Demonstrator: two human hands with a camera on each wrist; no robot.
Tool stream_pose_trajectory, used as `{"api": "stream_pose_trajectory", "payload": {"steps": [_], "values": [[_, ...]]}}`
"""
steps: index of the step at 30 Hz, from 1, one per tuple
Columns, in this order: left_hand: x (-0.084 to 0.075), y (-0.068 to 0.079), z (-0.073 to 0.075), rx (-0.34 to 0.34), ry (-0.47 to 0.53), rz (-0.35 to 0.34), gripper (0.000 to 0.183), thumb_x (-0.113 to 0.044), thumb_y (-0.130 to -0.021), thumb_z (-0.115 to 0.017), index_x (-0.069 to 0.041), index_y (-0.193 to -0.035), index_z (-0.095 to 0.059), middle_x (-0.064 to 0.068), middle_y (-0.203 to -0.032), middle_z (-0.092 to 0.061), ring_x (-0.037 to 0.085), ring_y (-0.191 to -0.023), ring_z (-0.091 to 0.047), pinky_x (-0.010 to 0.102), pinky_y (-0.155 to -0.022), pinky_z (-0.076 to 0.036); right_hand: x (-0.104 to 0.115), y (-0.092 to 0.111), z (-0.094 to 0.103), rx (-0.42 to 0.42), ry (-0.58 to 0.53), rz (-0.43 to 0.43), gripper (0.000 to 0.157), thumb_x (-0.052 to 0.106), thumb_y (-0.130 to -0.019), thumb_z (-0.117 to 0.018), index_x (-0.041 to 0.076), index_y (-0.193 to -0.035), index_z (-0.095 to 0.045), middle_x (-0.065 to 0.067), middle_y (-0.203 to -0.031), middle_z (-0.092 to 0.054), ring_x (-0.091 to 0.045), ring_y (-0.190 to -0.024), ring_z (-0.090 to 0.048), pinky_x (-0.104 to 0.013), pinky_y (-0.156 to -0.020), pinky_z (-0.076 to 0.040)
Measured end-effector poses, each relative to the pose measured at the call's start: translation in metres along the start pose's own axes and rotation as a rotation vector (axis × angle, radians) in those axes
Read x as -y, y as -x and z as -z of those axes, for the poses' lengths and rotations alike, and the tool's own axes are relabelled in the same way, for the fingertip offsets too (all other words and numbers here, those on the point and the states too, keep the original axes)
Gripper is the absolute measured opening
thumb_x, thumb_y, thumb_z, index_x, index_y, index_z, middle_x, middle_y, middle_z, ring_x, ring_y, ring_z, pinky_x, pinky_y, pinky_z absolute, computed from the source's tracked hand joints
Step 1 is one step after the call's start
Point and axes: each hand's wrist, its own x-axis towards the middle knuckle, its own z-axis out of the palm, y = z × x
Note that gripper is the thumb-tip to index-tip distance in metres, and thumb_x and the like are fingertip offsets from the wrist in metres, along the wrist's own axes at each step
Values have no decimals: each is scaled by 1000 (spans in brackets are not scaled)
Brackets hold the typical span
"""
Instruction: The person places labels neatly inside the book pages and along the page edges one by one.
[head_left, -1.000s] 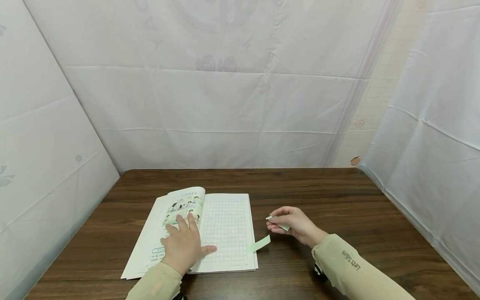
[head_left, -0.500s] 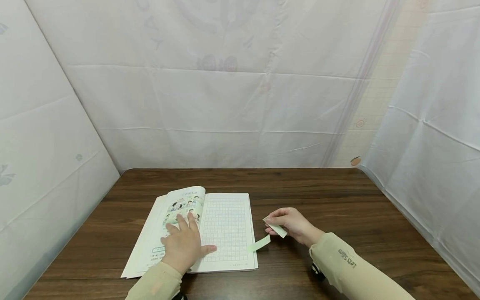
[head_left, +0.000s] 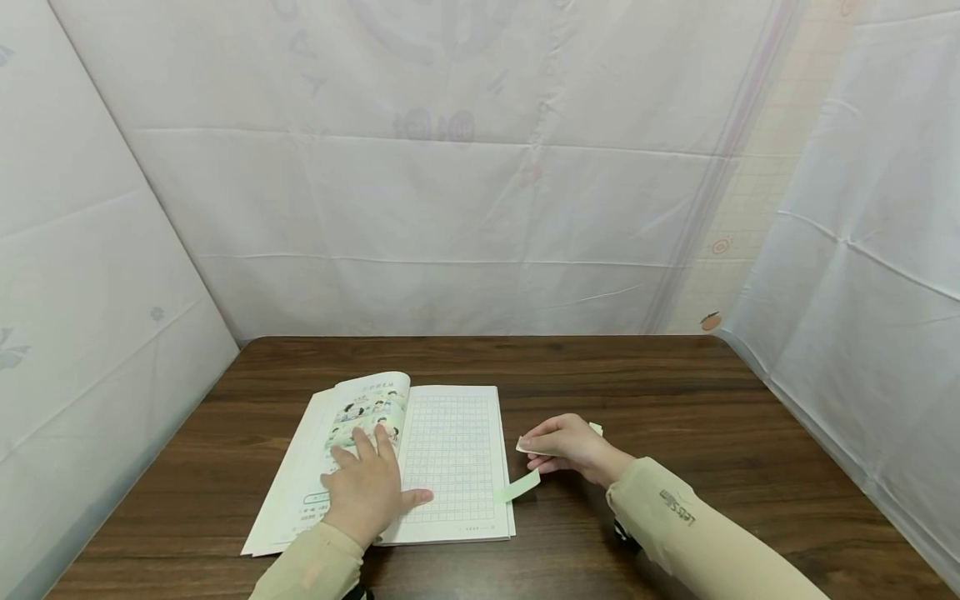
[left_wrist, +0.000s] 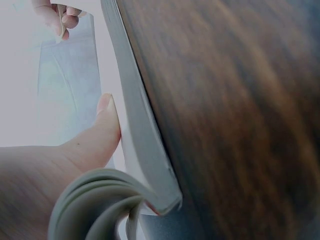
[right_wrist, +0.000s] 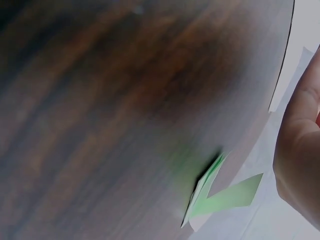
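An open book (head_left: 450,450) lies on the table, with squared writing paper on its right page and coloured drawings on the left. My left hand (head_left: 365,492) rests spread across the left page, thumb over the right one; the left wrist view shows that thumb (left_wrist: 97,132) near the book's lower edge. A pale green sticky note strip (head_left: 522,485) juts out from the right page's edge. Just beyond that edge, my right hand (head_left: 572,448) pinches another sticky note strip (head_left: 522,447) between thumb and fingers, most of it hidden by the hand.
Behind the right hand, a small pad of green sticky notes (right_wrist: 205,192) lies on the dark wooden table (head_left: 637,375), its top strip curling up. White printed cloth (head_left: 480,208) hangs around the back and sides.
My right hand has moved slightly left toward the book with the strip, which has turned and shows less. The green pad has come into view behind it. My left hand has stayed put.
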Motion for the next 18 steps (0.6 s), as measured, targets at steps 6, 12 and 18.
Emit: {"api": "stream_pose_trajectory", "payload": {"steps": [6, 12, 18], "values": [[-1, 1, 0, -4, -1, -2, 122, -77, -65, -70, 15, -139, -42, 44, -135, -45, 68, -111, -50, 68, -69, -52, -1, -5, -3, -3, 104, 12, 24, 7, -91, -66, -10, -107, -69, -7, -84, -70, -9, -61, -65, -21, -58, -53], [-1, 0, -1, -3, -1, -3, 122, -78, -65, -70, 15, -139, -43, 44, -135, -46, 68, -111, -50, 68, -69, -53, -2, -9, -7, 13, 166, 44, 22, 8, -87, -72, -10, -100, -72, -6, -80, -71, -9, -60, -65, -21, -57, -51], [0, 0, 0, -7, -13, -7, 121, -78, -66, -69, 15, -139, -43, 44, -135, -46, 67, -110, -51, 67, -68, -53, 1, -13, -13, 43, 240, 52, 19, 12, -84, -77, -5, -92, -75, -3, -76, -73, -9, -62, -63, -23, -59, -49]]}}
